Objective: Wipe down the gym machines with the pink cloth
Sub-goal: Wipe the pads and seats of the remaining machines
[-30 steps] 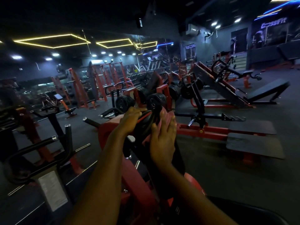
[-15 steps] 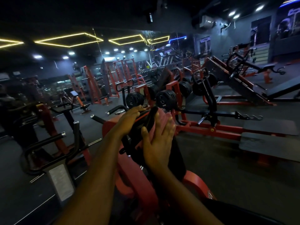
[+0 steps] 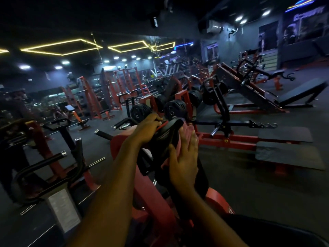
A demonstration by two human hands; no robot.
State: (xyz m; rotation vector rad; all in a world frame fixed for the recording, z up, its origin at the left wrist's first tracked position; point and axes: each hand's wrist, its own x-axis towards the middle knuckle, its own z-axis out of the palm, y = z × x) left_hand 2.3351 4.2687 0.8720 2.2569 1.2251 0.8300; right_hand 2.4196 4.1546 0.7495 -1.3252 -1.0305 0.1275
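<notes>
The crumpled pink cloth (image 3: 184, 130) is pressed flat against the right face of a black, rounded upright part (image 3: 168, 138) of the nearest red steel-framed machine (image 3: 154, 196) (pad or plate cannot be told in this dim light). It is held there by the right hand (image 3: 184, 159), whose fingers are stretched straight and close together. The palm is spread over the fabric, so a broad patch is likely covered in each stroke. Only the cloth's upper edge beyond the fingertips and a fold below the thumb can be seen. The left hand (image 3: 148, 128) is clamped on the top edge of the same part from the other side, fingers curled over it, presumably so that the part is steadied against the rubbing pressure. The wiping of this machine is judged to be in progress. The many red and black machines farther off, among them the loaded black weight plates (image 3: 140, 113) just behind the hands, are judged to be left for later.
</notes>
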